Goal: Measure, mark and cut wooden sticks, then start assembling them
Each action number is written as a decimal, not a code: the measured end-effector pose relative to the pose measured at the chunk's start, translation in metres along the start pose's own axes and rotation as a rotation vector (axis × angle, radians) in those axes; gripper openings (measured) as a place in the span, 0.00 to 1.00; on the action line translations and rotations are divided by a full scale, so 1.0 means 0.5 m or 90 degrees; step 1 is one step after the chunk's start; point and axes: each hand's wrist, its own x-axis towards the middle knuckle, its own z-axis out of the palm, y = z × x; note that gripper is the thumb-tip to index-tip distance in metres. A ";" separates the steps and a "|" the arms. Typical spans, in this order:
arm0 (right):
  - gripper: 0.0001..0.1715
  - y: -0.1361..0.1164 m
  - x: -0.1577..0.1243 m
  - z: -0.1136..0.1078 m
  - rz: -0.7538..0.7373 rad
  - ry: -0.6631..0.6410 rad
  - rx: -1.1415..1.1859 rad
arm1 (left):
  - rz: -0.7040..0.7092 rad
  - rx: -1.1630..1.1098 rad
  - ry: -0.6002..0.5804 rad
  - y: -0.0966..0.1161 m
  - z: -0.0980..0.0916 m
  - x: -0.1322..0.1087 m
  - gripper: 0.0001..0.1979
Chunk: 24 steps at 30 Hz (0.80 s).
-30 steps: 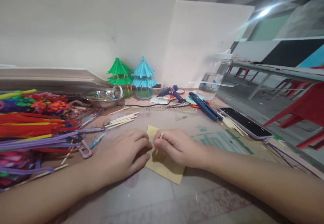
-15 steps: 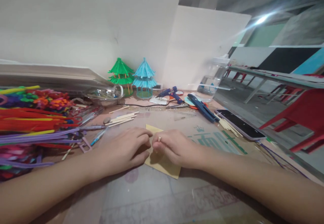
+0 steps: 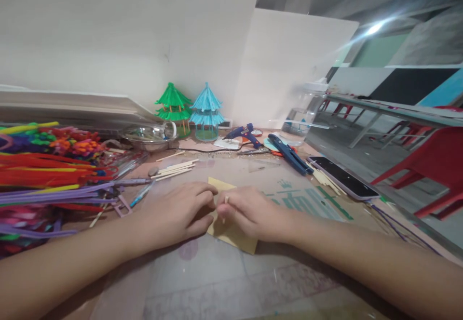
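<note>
A yellow paper square (image 3: 235, 237) lies on the table under both hands. My right hand (image 3: 244, 211) pinches a short pale stick (image 3: 226, 199) above the paper, its end poking out between thumb and finger. Beside it, my left hand (image 3: 188, 209) rests with curled fingers at the paper's left edge; whatever its fingertips hold, if anything, is hidden. Several wooden sticks (image 3: 175, 169) lie behind my left hand.
Pipe cleaners (image 3: 47, 170) are heaped at the left. Towards the back stand green (image 3: 172, 103) and blue (image 3: 207, 110) pagoda models, a glue gun (image 3: 244, 134) and a plastic jar (image 3: 146, 134). A blue stapler-like tool (image 3: 289, 155) and a phone (image 3: 343, 178) lie at the right.
The stick in my right hand has tilted slightly and shifted a little to the left. My left hand has hardly moved.
</note>
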 end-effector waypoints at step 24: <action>0.16 -0.015 -0.003 0.011 0.018 0.037 0.010 | -0.012 0.008 -0.006 -0.001 -0.002 0.001 0.09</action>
